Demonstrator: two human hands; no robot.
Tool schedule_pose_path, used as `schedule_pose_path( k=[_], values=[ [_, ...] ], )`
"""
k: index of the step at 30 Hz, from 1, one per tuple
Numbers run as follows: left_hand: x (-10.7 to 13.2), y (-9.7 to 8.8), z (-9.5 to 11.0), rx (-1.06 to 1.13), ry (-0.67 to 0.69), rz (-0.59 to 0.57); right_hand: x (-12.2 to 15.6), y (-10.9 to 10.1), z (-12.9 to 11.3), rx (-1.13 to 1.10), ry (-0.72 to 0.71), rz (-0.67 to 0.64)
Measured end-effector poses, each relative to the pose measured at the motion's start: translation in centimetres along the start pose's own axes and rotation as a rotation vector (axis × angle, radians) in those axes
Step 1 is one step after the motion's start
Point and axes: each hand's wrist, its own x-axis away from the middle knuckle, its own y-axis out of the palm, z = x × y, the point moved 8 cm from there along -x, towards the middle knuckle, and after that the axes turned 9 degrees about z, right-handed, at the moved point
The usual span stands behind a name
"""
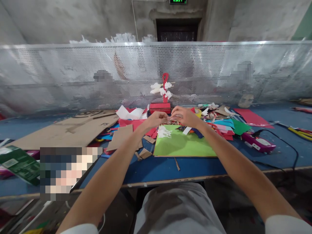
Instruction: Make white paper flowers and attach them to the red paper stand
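**Both hands pinch one small scrap over the green sheet**

From my remote seat I see a small pale scrap (171, 120) held between the fingertips of both hands. It is too small for me to tell its material. The left hand (157, 118) is closed on it from one side and the right hand (184, 117) from the other, with the fingers of the two hands almost touching. The scrap hangs just above the far edge of a lime-green rectangular paper sheet (185, 144) that lies flat on the blue worktop (158, 169).

A cluster of white cut-paper bits (164, 132) rests on the green sheet near the left hand. Just beyond the hands stands a red box-shaped stand with white paper blossoms (162, 97). A heap of coloured paper sheets (229, 125) spreads to the right, and near it lies a magenta glue gun (258, 143) with a black cable (287, 146). To the left lies a large brown cardboard sheet (70, 130). A perforated metal screen (48, 71) closes off the far side of the worktop.
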Motion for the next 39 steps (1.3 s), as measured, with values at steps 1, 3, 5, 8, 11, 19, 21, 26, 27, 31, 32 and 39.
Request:
schedule_pose_path(
  k=[1,3,5,8,11,19,21,26,27,31,32,39],
  values=[
    [0.0,0.0,0.0,0.0,0.004,-0.004,-0.1,-0.2,-0.1,-0.024,0.015,0.015],
    [-0.1,0.1,-0.2,0.004,0.002,-0.014,-0.1,-0.4,0.0,-0.068,0.06,0.026],
    [-0.1,0.2,-0.3,0.019,0.006,-0.029,-0.1,-0.4,0.3,-0.096,0.126,0.018],
    [-0.2,0.6,-0.2,0.052,0.041,-0.054,0.0,-0.3,1.0,-0.135,0.225,0.014],
    [-0.2,0.7,0.0,0.069,0.084,-0.064,0.2,-0.1,1.6,-0.228,0.282,0.014],
    [0.1,0.8,1.1,0.152,0.146,-0.039,0.2,-0.4,2.3,-0.293,0.308,0.08],
    [0.3,0.8,1.4,0.179,0.156,-0.036,0.1,-0.7,2.4,-0.258,0.312,0.107],
    [0.5,0.9,2.1,0.219,0.222,-0.071,0.0,-0.9,2.4,-0.223,0.31,0.127],
    [0.6,0.9,2.3,0.216,0.234,-0.076,0.0,-0.8,2.4,-0.234,0.318,0.124],
    [0.7,1.0,2.7,0.177,0.267,-0.082,0.3,-0.2,2.7,-0.285,0.372,0.079],
    [0.7,1.0,2.8,0.167,0.272,-0.087,0.3,-0.1,2.7,-0.298,0.379,0.064],
    [0.6,0.9,2.4,0.072,0.234,-0.03,0.5,0.2,2.9,-0.267,0.382,0.037]
  ],
)
